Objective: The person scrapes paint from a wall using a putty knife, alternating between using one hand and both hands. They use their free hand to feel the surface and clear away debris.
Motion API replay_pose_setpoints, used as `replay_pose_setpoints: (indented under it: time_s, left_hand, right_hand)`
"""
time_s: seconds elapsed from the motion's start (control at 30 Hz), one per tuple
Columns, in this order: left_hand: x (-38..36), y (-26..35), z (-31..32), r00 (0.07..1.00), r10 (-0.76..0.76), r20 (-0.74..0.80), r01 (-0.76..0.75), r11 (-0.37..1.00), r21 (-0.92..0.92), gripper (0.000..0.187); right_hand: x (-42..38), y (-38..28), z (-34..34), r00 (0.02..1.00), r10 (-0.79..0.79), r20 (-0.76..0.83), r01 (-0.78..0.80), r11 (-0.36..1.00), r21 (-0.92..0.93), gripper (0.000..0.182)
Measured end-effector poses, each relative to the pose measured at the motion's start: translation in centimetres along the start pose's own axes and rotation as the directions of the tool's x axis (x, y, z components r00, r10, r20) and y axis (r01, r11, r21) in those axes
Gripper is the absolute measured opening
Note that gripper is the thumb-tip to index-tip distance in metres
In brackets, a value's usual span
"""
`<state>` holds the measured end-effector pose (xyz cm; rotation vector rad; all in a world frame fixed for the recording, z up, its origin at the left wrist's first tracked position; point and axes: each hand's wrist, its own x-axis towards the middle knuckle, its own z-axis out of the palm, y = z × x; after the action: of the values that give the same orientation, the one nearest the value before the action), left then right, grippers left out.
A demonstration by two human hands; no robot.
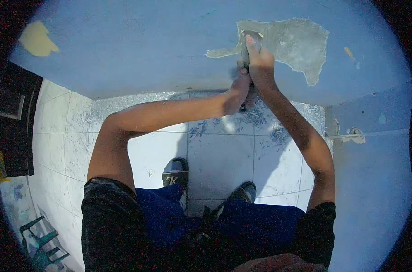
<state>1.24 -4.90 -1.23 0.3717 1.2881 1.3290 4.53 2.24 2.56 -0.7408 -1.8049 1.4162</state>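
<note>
A scraper [245, 56] is held up against the blue wall [147, 50], its upper end at the left part of a bare grey patch [292, 43] with ragged paint edges. My right hand [262, 63] is closed round the upper part of the scraper, thumb pointing up along it. Lower down, my left hand [236, 93] is wrapped round the handle, partly smeared by motion. A dark handle end shows beneath it. My fingers cover much of the tool, so its full shape is hidden.
Paint flakes [249, 115] litter the white tiled floor [219, 154] along the wall's foot. A yellowish bare patch [38, 38] marks the wall at upper left. A green plastic chair [45, 238] stands at lower left, below a dark piece of furniture [15, 113]. Another wall [373, 181] runs along the right.
</note>
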Motion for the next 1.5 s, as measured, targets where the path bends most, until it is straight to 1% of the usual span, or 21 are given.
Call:
replay_pose_setpoints:
  time_s: [0.03,0.13,0.2,0.27,0.37,0.4,0.43,0.47,0.57,0.67,0.77,0.83,0.9,0.97,1.07,1.17,1.27,1.37,1.43,1.47,1.5]
  left_hand:
    - [0.1,0.9,0.5,0.999,0.029,-0.041,-0.029,0.999,-0.016,0.068]
    - [0.8,3.9,3.0,0.982,0.096,-0.163,-0.109,0.992,-0.070,0.057]
    - [0.9,3.6,2.7,0.977,0.153,-0.148,-0.169,0.980,-0.103,0.052]
    - [1.5,0.6,0.2,0.973,0.228,-0.032,-0.230,0.965,-0.128,0.045]
    - [-0.3,-0.7,-0.7,0.982,0.154,0.112,-0.140,0.983,-0.118,0.047]
    - [-0.5,-0.9,-0.8,0.981,0.128,0.148,-0.114,0.988,-0.100,0.048]
    - [-0.5,-0.6,-0.8,0.979,0.115,0.170,-0.102,0.991,-0.086,0.049]
    - [-0.4,-0.2,-0.6,0.978,0.105,0.183,-0.093,0.993,-0.072,0.051]
    - [-0.1,-0.1,-0.7,0.975,0.115,0.191,-0.107,0.993,-0.054,0.055]
    - [-0.2,0.0,-0.1,0.971,0.143,0.193,-0.133,0.989,-0.063,0.059]
    - [-0.1,0.1,0.1,0.964,0.141,0.225,-0.131,0.990,-0.060,0.064]
    - [0.2,0.0,-0.2,0.960,0.121,0.253,-0.109,0.992,-0.059,0.067]
    - [1.1,-0.5,-0.4,0.950,0.106,0.295,-0.092,0.994,-0.060,0.070]
    - [0.7,-0.4,-0.3,0.945,0.126,0.303,-0.110,0.992,-0.069,0.073]
    - [-0.4,0.9,1.4,0.968,0.195,0.156,-0.198,0.980,0.005,0.075]
    - [-0.5,1.2,1.2,0.993,0.081,0.089,-0.080,0.997,-0.020,0.072]
    - [-0.3,0.6,0.3,0.950,0.254,0.184,-0.266,0.963,0.045,0.071]
    - [0.7,-0.1,0.2,0.946,0.213,0.244,-0.220,0.976,0.001,0.069]
    - [0.4,-0.6,0.6,0.966,0.228,0.119,-0.217,0.971,-0.102,0.058]
    - [0.4,-0.4,0.7,0.967,0.230,0.106,-0.216,0.968,-0.125,0.058]
    - [0.6,-0.3,0.7,0.968,0.231,0.094,-0.216,0.965,-0.148,0.057]
  right_hand:
    - [0.0,-0.2,-0.2,0.999,0.048,0.014,-0.048,0.999,-0.018,0.045]
    - [0.2,-4.9,-1.1,0.994,-0.064,0.092,0.050,0.989,0.141,0.045]
    - [0.3,-4.4,-0.6,0.992,-0.127,0.023,0.126,0.991,0.040,0.044]
    - [0.9,-3.4,0.1,0.973,-0.225,-0.051,0.222,0.973,-0.058,0.042]
    - [1.1,0.9,0.7,0.888,-0.437,-0.142,0.423,0.898,-0.118,0.046]
    - [1.0,0.9,0.2,0.953,-0.292,-0.078,0.290,0.956,-0.036,0.046]
    - [0.5,-1.4,-0.3,0.990,-0.142,-0.001,0.142,0.989,0.035,0.046]
    - [0.2,-2.6,-0.6,0.996,0.004,0.088,-0.012,0.995,0.094,0.046]
    - [0.9,-0.6,-0.9,0.999,0.008,0.048,-0.011,0.998,0.058,0.045]
    - [1.0,-0.1,0.1,0.954,-0.280,-0.112,0.269,0.958,-0.098,0.043]
    - [0.7,-2.2,-1.1,0.997,0.072,0.032,-0.074,0.996,0.041,0.046]
    - [1.5,1.3,-1.7,0.993,-0.116,0.038,0.116,0.993,-0.009,0.047]
    - [1.9,1.3,-1.6,0.991,-0.130,0.040,0.129,0.992,0.009,0.048]
    - [0.5,-0.5,-0.9,0.996,0.071,0.046,-0.075,0.993,0.094,0.048]
    - [1.5,-1.3,-1.4,1.000,-0.031,0.000,0.031,0.999,0.024,0.046]
    - [0.5,-1.2,-1.1,0.996,-0.088,-0.015,0.088,0.996,-0.005,0.047]
    - [0.2,-2.6,-1.1,0.992,-0.129,0.011,0.129,0.991,0.032,0.047]
    - [0.5,-2.4,-1.4,0.993,0.072,0.094,-0.088,0.979,0.181,0.048]
    - [0.0,-1.7,-0.6,0.999,-0.041,-0.014,0.042,0.996,0.075,0.048]
    - [0.0,-1.8,-0.2,0.992,-0.109,-0.065,0.110,0.994,0.019,0.048]
    - [0.1,-2.0,-0.4,0.995,-0.086,-0.043,0.087,0.996,0.030,0.048]
